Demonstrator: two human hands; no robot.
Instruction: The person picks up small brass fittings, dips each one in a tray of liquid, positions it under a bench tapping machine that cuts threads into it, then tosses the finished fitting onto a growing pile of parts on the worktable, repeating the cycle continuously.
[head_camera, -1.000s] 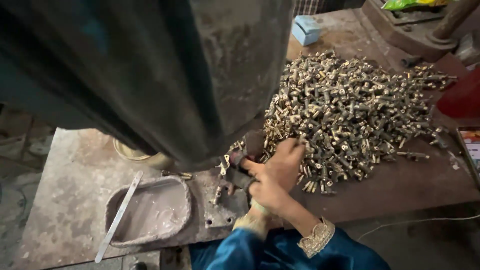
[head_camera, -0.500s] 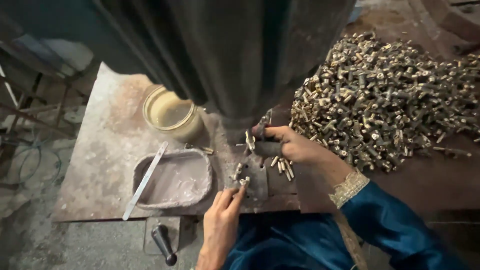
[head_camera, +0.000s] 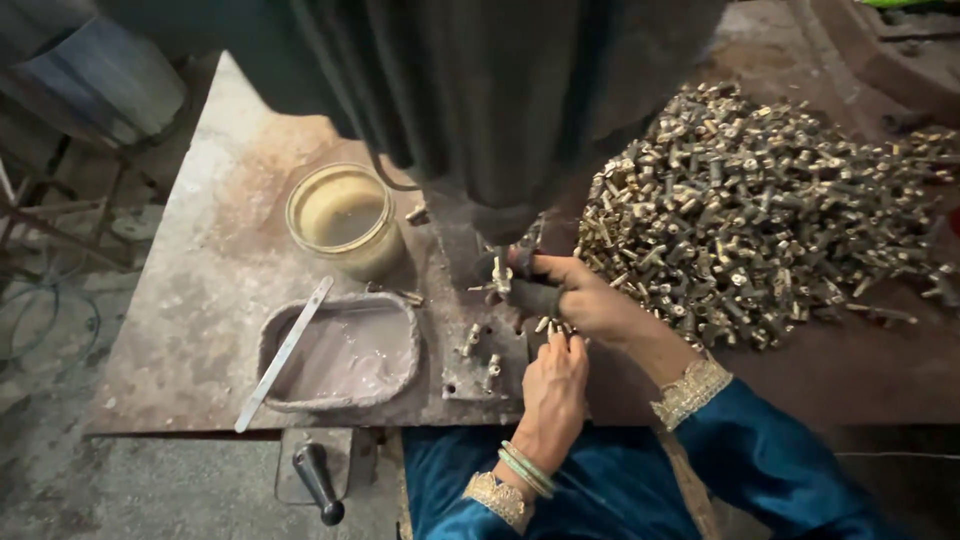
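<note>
My right hand (head_camera: 585, 298) reaches left under the dark machine body (head_camera: 510, 90) and pinches a small brass fitting (head_camera: 501, 275) at the machine's work spot. My left hand (head_camera: 553, 392) sits just below it, fingertips touching small brass pieces at the right hand's underside. A few loose brass fittings (head_camera: 480, 358) lie on the small metal plate (head_camera: 455, 375) beside the left hand. A big heap of brass fittings (head_camera: 760, 200) covers the bench to the right.
A glass jar of yellowish liquid (head_camera: 345, 218) stands at the left of the machine. Below it is a shallow tray of grey paste (head_camera: 340, 352) with a flat metal strip (head_camera: 285, 352) across its rim. A black handle (head_camera: 318, 482) sticks out under the bench edge.
The view has swung left and down. My right hand has moved from the heap's edge to the spot under the machine, and my left hand has come up beneath it.
</note>
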